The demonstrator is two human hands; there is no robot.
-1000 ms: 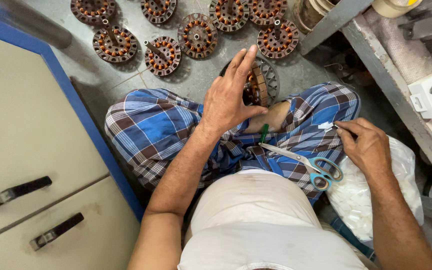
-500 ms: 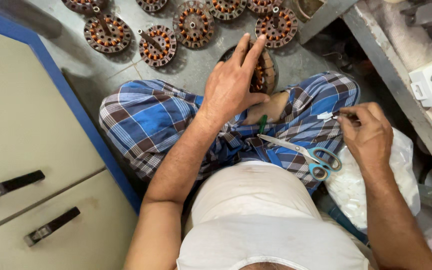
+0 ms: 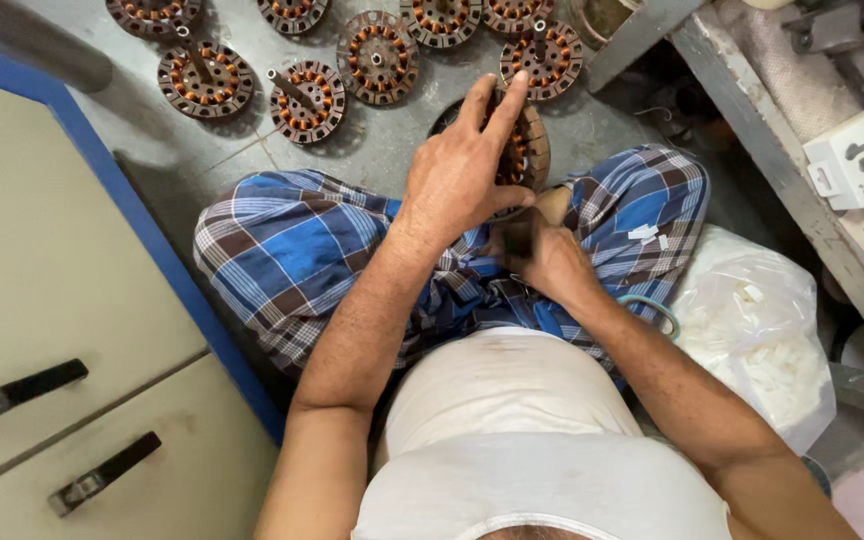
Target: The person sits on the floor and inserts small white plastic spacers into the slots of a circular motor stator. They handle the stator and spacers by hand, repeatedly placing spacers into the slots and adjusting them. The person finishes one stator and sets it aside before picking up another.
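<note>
Right now a round motor stator (image 3: 529,150) with copper windings is standing on edge on the floor (image 3: 392,150) between the person's crossed legs, partly hidden by the left hand (image 3: 464,175). That hand is resting over its top, fingers (image 3: 497,105) stretched forward and lying close together. Just beneath, the right hand (image 3: 542,255) is working at the stator's lower side; whether its fingers are pinching anything cannot be told. More stators (image 3: 307,100) are lying flat on the floor beyond. Scissors' handles (image 3: 652,305) are peeking out beside a white plastic bag (image 3: 752,340) at the right, and a cream cabinet (image 3: 42,300) is standing at the left.
</note>
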